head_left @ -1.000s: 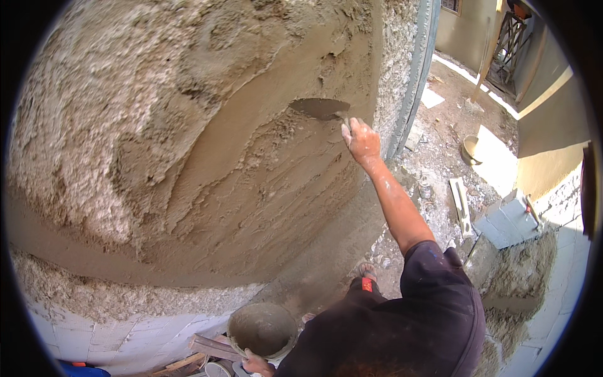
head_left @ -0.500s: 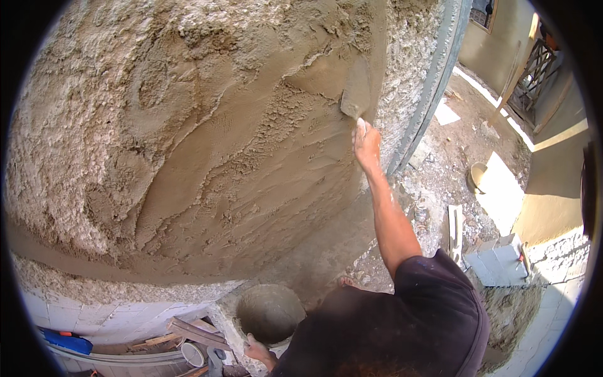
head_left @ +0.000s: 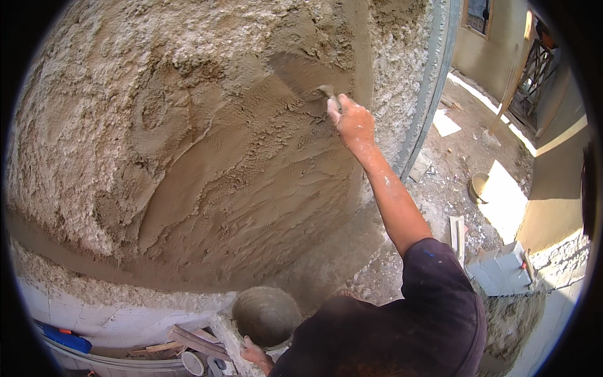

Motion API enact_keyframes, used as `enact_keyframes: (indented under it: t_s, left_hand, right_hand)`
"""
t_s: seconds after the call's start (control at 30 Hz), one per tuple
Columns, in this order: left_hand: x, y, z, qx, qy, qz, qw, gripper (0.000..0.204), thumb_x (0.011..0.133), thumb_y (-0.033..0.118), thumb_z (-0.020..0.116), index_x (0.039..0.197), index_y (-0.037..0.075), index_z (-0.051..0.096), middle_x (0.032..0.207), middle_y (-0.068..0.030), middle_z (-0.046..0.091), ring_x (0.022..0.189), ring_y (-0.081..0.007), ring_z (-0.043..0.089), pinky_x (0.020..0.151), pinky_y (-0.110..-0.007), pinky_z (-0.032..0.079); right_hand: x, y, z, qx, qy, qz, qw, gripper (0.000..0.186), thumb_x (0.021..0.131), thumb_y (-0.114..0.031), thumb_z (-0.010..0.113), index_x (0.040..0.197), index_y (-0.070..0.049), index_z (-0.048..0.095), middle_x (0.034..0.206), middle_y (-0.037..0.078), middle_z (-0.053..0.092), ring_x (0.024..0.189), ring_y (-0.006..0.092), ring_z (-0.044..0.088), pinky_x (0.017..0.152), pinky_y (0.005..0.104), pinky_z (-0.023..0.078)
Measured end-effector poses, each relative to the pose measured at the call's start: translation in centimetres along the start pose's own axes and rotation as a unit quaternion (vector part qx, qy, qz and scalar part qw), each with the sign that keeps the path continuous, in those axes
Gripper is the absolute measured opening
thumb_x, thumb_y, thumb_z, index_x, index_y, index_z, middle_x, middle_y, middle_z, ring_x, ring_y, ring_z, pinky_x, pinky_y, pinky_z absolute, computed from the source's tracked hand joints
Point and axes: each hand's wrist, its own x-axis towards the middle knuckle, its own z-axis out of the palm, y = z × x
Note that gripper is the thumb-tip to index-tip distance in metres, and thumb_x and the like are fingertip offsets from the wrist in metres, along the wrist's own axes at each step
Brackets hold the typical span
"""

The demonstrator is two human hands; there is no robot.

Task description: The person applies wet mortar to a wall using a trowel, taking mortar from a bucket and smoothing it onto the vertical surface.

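The person's dark shirt (head_left: pixel 402 327) fills the lower edge and hides most of the left forearm. The left hand (head_left: pixel 254 353) shows beside it, fingers curled over the rim of a round bowl of grey mortar (head_left: pixel 267 316), which it holds at the foot of the wall. Left of the bowl lie wood scraps (head_left: pixel 188 342) and a blue tool (head_left: pixel 63 338) on white blocks (head_left: pixel 107 320).

Above these, the wall (head_left: pixel 157 157) carries a broad patch of wet, smoothed mortar, with rough dry render around it. The right arm extends upward from the shoulder. The right hand (head_left: pixel 353 122) closes its fingers around the handle of a trowel (head_left: pixel 308 78), whose blade lies flat against the wet mortar in the upper part of the wall.

Right of the arm, a grey vertical edge strip (head_left: pixel 433 81) bounds the wall. Beyond it, the ground holds rubble, a stack of grey blocks (head_left: pixel 499 270), a yellow bucket (head_left: pixel 480 186) and a long-handled tool (head_left: pixel 512 81) leaning by a doorway.
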Motion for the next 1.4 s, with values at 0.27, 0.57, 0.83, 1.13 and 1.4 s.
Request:
enact_keyframes:
  t_s: [0.27,0.57,0.83,1.13,1.4]
  left_hand:
    - [-1.0,-3.3,-4.0,-0.006,0.034,-0.018,0.999,0.025,0.084,0.012,0.063,0.071,-0.006,0.052,0.067,-0.0068,0.055,0.058,-0.0170,0.044,0.055,-0.036,0.041]
    - [2.7,-1.9,-6.3,0.071,-0.077,0.015,0.994,0.023,0.078,0.008,0.068,0.069,-0.007,0.052,0.063,-0.0056,0.053,0.057,-0.0154,0.043,0.051,-0.037,0.039]
    - [9.0,-5.8,-6.8,0.071,-0.234,0.121,0.962,0.022,0.076,0.009,0.072,0.072,-0.008,0.058,0.061,-0.0035,0.053,0.057,-0.0121,0.044,0.053,-0.035,0.039]
    - [9.6,4.3,-10.9,0.126,-0.501,0.416,0.749,0.018,0.073,0.014,0.067,0.070,-0.002,0.058,0.062,-0.0233,0.054,0.054,-0.0364,0.051,0.055,-0.042,0.042]
    - [13.0,7.6,-15.1,0.038,-0.481,0.381,0.789,0.027,0.074,0.015,0.065,0.062,-0.001,0.045,0.055,-0.0053,0.033,0.055,-0.0092,0.035,0.048,-0.034,0.032]
  right_hand:
    - [-0.8,1.7,0.3,0.406,-0.129,0.311,0.850,0.047,0.101,-0.042,0.043,0.075,-0.003,0.052,0.057,0.008,0.053,0.044,0.0221,0.052,0.043,0.0351,0.044]
    - [-14.2,-7.0,2.6,0.480,-0.141,0.457,0.736,0.049,0.101,-0.040,0.043,0.072,-0.002,0.050,0.052,0.004,0.045,0.038,0.0147,0.045,0.036,0.0309,0.039]
    - [-44.2,-14.5,-13.5,0.461,-0.565,0.390,0.562,0.036,0.099,-0.034,0.049,0.095,0.000,0.059,0.066,0.002,0.053,0.050,0.0126,0.052,0.046,0.0285,0.046]
    - [-57.0,-29.9,-16.9,0.044,-0.640,-0.069,0.764,0.026,0.084,-0.011,0.053,0.103,0.004,0.060,0.085,0.023,0.066,0.079,0.0360,0.068,0.067,0.0463,0.055]
    - [-51.4,-34.9,-20.1,-0.034,-0.532,-0.113,0.838,0.027,0.087,-0.008,0.047,0.108,0.005,0.057,0.086,0.024,0.067,0.080,0.0359,0.069,0.068,0.0458,0.056]
